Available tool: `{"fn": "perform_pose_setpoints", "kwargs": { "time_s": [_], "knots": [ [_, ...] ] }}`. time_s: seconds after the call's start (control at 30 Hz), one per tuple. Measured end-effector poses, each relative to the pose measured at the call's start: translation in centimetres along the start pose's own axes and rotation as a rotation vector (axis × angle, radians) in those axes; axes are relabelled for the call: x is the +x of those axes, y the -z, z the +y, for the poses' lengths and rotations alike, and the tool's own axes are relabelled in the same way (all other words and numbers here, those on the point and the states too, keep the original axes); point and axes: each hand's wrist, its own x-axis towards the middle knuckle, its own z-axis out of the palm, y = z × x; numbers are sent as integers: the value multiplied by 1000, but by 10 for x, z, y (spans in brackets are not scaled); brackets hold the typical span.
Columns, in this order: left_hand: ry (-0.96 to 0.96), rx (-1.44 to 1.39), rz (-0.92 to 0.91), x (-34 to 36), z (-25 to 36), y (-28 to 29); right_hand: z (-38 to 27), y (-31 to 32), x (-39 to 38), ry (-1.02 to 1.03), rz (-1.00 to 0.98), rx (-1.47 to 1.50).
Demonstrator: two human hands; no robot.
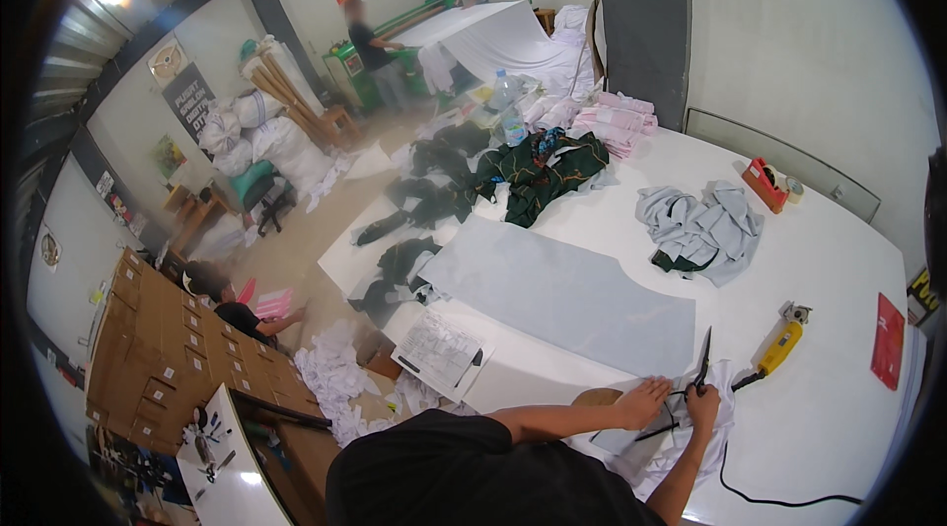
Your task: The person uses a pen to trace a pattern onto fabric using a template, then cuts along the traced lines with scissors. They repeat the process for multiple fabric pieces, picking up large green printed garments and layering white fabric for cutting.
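Note:
A large cut panel of light grey fabric (572, 294) lies spread on the white table (809, 260). At its near right corner my right hand (702, 408) grips black-handled scissors (705, 358), their blades pointing away from me. My left hand (643, 404) rests just left of the scissors, fingers stretched out beside the panel's near edge. Beneath and around both hands is crumpled white fabric (725, 388) with dark strips across it. A yellow electric cutter (779, 348) lies to the right, apart from my hands.
Dark green patterned fabric (541, 176) and crumpled grey fabric (702, 225) lie farther back. A red tape dispenser (764, 185) and red folder (887, 340) sit at right. A black cable (779, 501) crosses the near right. Papers (441, 353) lie left. Other people work beyond the table.

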Motion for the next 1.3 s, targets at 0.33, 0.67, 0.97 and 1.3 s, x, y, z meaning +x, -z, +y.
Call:
{"fn": "perform_pose_setpoints", "kwargs": {
  "time_s": [0.33,0.67,0.97,1.3],
  "knots": [
    [-13,61,47,-5,7,2,-10,0,-3,-4,14,-39],
    [19,4,-40,-5,12,6,-4,-5,-2,-40,5,-82],
    [-47,-3,68,-5,12,0,-9,-7,-8,-40,76,-101],
    [-62,-60,63,4,13,-2,-14,-8,-9,-62,103,-93]
  ]
}}
